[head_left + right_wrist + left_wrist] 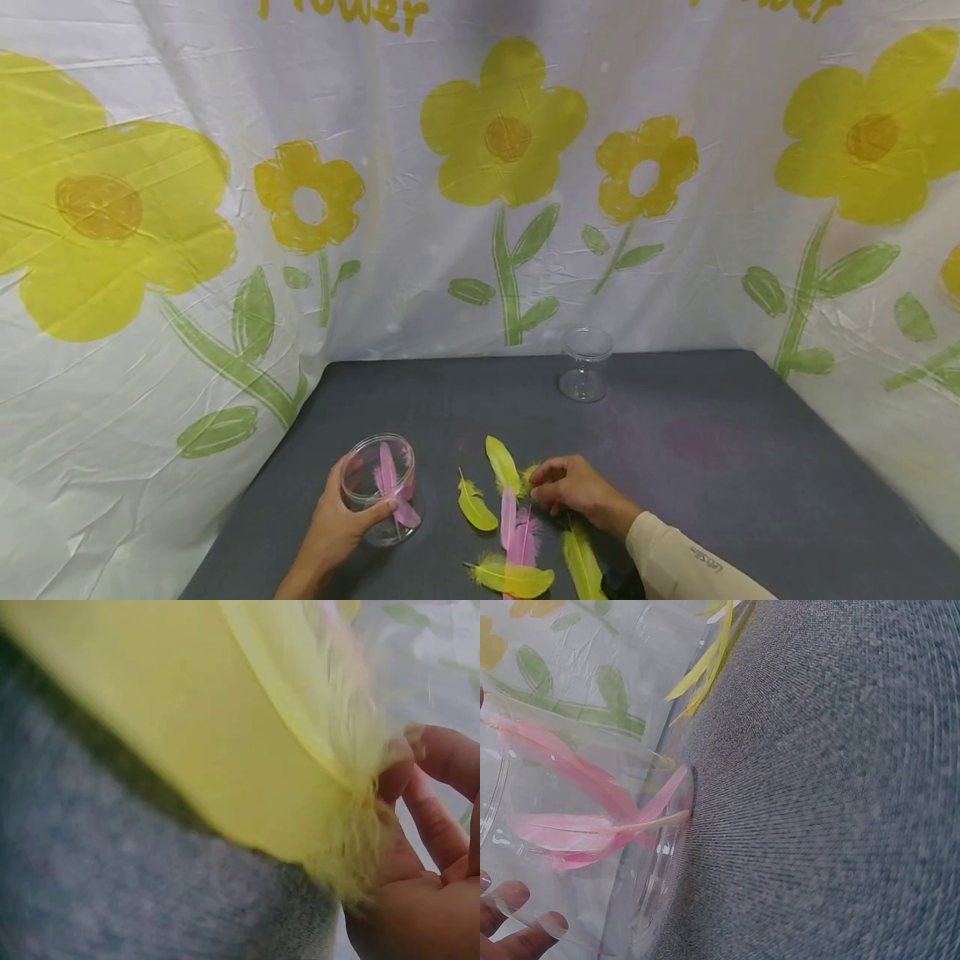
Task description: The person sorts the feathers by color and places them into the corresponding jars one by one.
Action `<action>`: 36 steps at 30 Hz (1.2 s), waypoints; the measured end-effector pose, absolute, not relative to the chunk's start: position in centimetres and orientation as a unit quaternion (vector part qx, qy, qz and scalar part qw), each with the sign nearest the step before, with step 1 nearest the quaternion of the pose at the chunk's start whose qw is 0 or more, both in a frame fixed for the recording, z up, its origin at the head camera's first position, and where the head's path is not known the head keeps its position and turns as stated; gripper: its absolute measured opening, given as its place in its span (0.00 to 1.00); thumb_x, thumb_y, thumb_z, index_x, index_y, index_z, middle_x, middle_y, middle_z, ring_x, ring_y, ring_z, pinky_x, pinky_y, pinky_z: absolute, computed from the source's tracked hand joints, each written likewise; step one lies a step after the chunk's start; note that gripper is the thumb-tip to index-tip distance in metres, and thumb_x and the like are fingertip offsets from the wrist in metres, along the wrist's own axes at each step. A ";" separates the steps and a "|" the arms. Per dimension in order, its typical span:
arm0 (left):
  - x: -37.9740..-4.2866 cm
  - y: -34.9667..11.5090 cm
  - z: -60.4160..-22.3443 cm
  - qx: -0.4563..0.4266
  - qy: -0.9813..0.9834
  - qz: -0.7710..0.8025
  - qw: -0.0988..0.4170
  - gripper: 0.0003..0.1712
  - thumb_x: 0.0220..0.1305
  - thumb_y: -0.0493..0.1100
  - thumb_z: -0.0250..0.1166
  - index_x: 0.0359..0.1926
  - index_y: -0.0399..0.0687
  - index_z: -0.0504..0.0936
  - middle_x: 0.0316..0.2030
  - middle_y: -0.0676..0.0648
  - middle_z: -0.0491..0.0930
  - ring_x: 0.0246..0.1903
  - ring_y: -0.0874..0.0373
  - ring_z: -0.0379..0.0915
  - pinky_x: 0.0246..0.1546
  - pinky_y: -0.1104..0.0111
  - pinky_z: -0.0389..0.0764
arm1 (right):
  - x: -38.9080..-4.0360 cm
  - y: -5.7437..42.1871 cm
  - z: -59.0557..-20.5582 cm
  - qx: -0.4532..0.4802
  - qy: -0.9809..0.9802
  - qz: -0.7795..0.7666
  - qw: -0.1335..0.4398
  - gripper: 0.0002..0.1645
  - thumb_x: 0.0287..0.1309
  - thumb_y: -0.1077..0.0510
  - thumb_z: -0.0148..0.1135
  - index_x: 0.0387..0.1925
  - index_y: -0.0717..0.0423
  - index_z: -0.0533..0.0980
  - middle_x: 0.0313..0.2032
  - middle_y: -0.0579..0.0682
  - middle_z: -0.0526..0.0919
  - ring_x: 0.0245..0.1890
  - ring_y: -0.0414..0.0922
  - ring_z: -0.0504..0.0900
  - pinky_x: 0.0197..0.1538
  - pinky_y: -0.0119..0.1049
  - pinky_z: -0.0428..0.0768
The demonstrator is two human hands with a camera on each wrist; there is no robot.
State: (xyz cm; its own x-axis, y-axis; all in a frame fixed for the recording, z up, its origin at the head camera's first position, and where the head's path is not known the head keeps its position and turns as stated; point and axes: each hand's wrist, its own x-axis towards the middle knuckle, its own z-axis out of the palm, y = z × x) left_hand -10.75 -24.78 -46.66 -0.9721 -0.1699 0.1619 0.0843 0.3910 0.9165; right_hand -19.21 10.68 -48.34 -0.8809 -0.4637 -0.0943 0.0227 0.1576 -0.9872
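A clear jar [372, 485] is held by the left hand [342, 515], seemingly for steadiness, the right hand's [576, 490] grip unclear.

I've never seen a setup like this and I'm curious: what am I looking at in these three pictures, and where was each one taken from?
There is no machine here, just a person's two bare hands; call each one a grip. The wide picture comes from a camera worn on the head, looking forward and down. The other two come from cameras on the left and right wrists, close to each hand's work.

The left grip holds a clear jar with pink feathers inside. The right grip is at a yellow feather; I can't tell whether it pinches it. More yellow and pink feathers lie on the dark tabletop, and a second clear jar stands toward the back. Behind hangs a white sheet with yellow flowers on it.
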 end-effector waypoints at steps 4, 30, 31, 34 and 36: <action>-10.8 -24.8 -46.5 0.022 -0.822 -0.557 0.113 0.57 0.48 0.44 0.78 0.71 0.42 0.51 0.67 0.34 0.58 0.64 0.32 0.55 0.60 0.42 0.60 | -19.3 10.6 -48.3 -0.144 0.725 -0.639 0.213 0.13 0.52 0.68 0.67 0.40 0.70 0.79 0.31 0.54 0.83 0.25 0.45 0.79 0.29 0.38 0.80; -10.6 -24.7 -46.5 0.019 -0.823 -0.555 0.118 0.56 0.49 0.43 0.77 0.71 0.41 0.51 0.66 0.33 0.58 0.64 0.31 0.55 0.59 0.42 0.61 | -19.0 10.3 -48.1 -0.133 0.720 -0.645 0.219 0.11 0.46 0.71 0.68 0.36 0.70 0.80 0.28 0.54 0.83 0.24 0.43 0.79 0.28 0.36 0.80; -10.6 -24.7 -46.5 0.019 -0.823 -0.555 0.118 0.56 0.49 0.43 0.77 0.71 0.41 0.51 0.66 0.33 0.58 0.64 0.31 0.55 0.59 0.42 0.61 | -19.0 10.4 -48.0 -0.129 0.720 -0.647 0.216 0.11 0.46 0.71 0.67 0.36 0.70 0.80 0.28 0.54 0.83 0.25 0.44 0.79 0.28 0.36 0.80; -10.5 -24.6 -46.4 0.017 -0.824 -0.554 0.121 0.55 0.49 0.43 0.77 0.71 0.41 0.52 0.66 0.33 0.59 0.64 0.31 0.55 0.59 0.42 0.62 | -19.1 10.7 -47.4 -0.123 0.723 -0.648 0.205 0.12 0.46 0.71 0.66 0.37 0.70 0.80 0.28 0.55 0.83 0.25 0.44 0.79 0.29 0.37 0.80; -10.5 -24.6 -46.4 0.017 -0.824 -0.553 0.123 0.55 0.49 0.43 0.77 0.71 0.40 0.52 0.66 0.33 0.59 0.63 0.31 0.56 0.59 0.43 0.62 | -19.3 11.0 -47.0 -0.127 0.727 -0.646 0.195 0.13 0.45 0.71 0.65 0.37 0.71 0.80 0.29 0.56 0.83 0.25 0.45 0.79 0.30 0.37 0.80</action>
State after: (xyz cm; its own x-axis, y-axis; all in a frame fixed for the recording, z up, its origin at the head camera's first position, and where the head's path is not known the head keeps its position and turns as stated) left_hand -10.49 -24.58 -46.38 -0.9691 -0.1634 0.1849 0.1090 0.3887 0.9149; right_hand -19.27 10.99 -47.04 -0.8915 -0.4371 -0.1195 0.0676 0.1323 -0.9889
